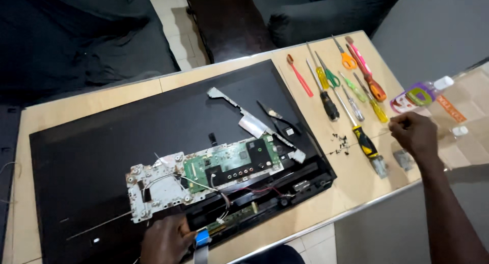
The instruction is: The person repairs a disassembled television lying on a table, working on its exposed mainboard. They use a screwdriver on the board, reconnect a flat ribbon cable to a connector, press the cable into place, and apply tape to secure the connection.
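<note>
Left hand (164,239) gripping blue ribbon tab (202,238) below the board (232,162). Right hand (415,134), fingers curled, seemingly empty, right of the board beside screwdrivers (364,141). Best pulled straight, gently.

This looks like a home living room turned into a makeshift repair spot. A low wooden counter (326,203) with a metal edge stands on a pale tiled floor (178,45), with dark upholstered sofas (76,40) close around it, as in a sitting area. On the counter lies a flat television (127,126) face down, its back opened to show a green circuit board (229,159) and a metal plate (158,185). Beside it a row of screwdrivers (351,106), two pairs of scissors (338,65) and a scatter of small black screws (340,144) are laid out by hand, not on any workshop rack
</note>
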